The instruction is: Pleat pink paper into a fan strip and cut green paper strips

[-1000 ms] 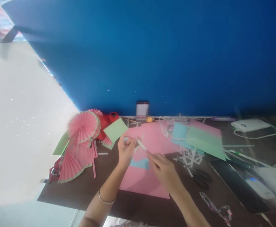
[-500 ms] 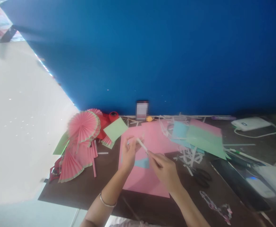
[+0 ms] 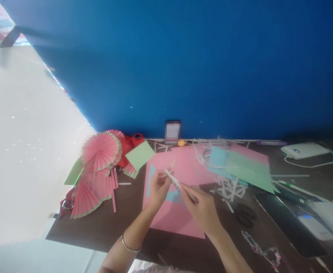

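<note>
A narrow white strip (image 3: pixel 170 175) runs slantwise between my two hands, over the pink paper (image 3: pixel 177 223). My left hand (image 3: pixel 158 189) pinches it at the thumb and forefinger, near its upper end. My right hand (image 3: pixel 202 206) has its fingers pressed together at the strip's lower end. Close to the right fingertips the strip looks darker and partly covered. Beneath my hands lies a light blue piece of paper (image 3: pixel 172 196), largely hidden by them.
Pink pleated paper fans (image 3: pixel 100 151) and a green sheet (image 3: pixel 140 155) lie at the left. To the right are white paper scraps (image 3: pixel 231 187), black-handled scissors (image 3: pixel 243 214), a green sheet (image 3: pixel 248 170), a dark phone (image 3: pixel 291 223) and a beaded bracelet (image 3: pixel 261 250). A blue wall (image 3: pixel 183 68) rises behind.
My left hand has come slightly right and down, closer to my right hand, and its fingers have curled in around the strip. More of the blue paper shows at the left.
</note>
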`<state>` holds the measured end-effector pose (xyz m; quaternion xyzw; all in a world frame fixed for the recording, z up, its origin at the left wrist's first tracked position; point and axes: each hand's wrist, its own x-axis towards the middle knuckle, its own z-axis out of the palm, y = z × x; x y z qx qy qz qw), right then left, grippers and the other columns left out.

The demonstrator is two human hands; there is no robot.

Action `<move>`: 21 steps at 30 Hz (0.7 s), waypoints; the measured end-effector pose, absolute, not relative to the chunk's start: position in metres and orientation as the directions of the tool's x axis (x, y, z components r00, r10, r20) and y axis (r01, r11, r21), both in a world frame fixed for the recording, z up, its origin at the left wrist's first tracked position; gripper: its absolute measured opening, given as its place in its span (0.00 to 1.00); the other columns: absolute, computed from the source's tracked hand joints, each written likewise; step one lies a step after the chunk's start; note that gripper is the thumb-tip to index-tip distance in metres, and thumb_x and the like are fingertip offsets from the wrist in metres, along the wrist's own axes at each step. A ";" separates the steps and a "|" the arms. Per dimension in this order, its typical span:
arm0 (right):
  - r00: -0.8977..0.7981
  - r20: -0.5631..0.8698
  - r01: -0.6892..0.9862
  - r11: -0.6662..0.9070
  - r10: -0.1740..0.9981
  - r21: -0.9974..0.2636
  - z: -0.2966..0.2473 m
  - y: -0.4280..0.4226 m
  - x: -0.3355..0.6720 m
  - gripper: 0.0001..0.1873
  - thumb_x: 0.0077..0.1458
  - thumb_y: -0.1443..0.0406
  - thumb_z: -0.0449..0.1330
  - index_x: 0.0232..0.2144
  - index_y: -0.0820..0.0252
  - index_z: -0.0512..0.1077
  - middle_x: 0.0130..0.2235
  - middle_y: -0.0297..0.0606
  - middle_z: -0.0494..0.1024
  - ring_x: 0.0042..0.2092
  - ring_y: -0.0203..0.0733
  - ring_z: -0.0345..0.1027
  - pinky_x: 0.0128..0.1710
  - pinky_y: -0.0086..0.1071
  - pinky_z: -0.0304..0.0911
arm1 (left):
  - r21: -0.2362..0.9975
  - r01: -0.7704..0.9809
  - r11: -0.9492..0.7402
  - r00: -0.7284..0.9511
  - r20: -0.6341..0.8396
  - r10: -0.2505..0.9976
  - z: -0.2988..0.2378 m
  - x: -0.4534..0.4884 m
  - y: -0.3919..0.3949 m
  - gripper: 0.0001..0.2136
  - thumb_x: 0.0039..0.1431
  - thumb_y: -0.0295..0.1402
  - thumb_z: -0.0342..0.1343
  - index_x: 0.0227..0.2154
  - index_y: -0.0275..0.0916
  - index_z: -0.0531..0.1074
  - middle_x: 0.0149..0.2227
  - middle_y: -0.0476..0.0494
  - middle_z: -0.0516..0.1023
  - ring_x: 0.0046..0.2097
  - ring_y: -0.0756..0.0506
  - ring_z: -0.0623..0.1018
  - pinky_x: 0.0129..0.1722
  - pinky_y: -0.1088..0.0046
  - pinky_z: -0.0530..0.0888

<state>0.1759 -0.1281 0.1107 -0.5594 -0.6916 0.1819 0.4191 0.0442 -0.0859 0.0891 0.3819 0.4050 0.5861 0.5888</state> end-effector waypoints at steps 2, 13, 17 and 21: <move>-0.029 0.370 0.612 0.309 0.929 -0.727 0.113 -0.129 0.174 0.13 0.56 0.63 0.52 0.39 0.58 0.75 0.32 0.38 0.79 0.30 0.37 0.72 0.32 0.28 0.67 | 0.951 -0.308 -0.012 -0.028 0.003 1.000 0.085 0.043 -0.086 0.08 0.51 0.34 0.59 0.32 0.37 0.69 0.45 0.37 0.75 0.46 0.40 0.77 0.42 0.64 0.74; -0.071 0.400 0.645 0.348 0.914 -0.680 0.112 -0.132 0.171 0.14 0.57 0.65 0.51 0.41 0.58 0.75 0.32 0.40 0.79 0.31 0.38 0.72 0.33 0.30 0.68 | 0.968 -0.243 0.059 -0.054 -0.074 0.996 0.089 0.042 -0.085 0.14 0.49 0.32 0.59 0.41 0.36 0.75 0.44 0.38 0.78 0.48 0.40 0.76 0.51 0.59 0.70; -0.086 0.392 0.647 0.351 0.916 -0.677 0.105 -0.131 0.171 0.14 0.57 0.65 0.51 0.41 0.58 0.75 0.34 0.41 0.80 0.33 0.39 0.73 0.35 0.30 0.68 | 0.951 -0.294 0.091 -0.007 -0.097 0.995 0.094 0.042 -0.085 0.17 0.50 0.32 0.60 0.45 0.37 0.73 0.48 0.38 0.75 0.51 0.39 0.74 0.54 0.59 0.68; -0.093 0.394 0.655 0.354 0.915 -0.667 0.102 -0.131 0.171 0.14 0.58 0.64 0.51 0.41 0.58 0.75 0.31 0.40 0.79 0.30 0.38 0.72 0.31 0.29 0.68 | 0.907 -0.411 0.093 0.040 -0.084 0.996 0.089 0.040 -0.086 0.19 0.51 0.33 0.59 0.47 0.37 0.72 0.52 0.37 0.71 0.55 0.40 0.70 0.57 0.60 0.63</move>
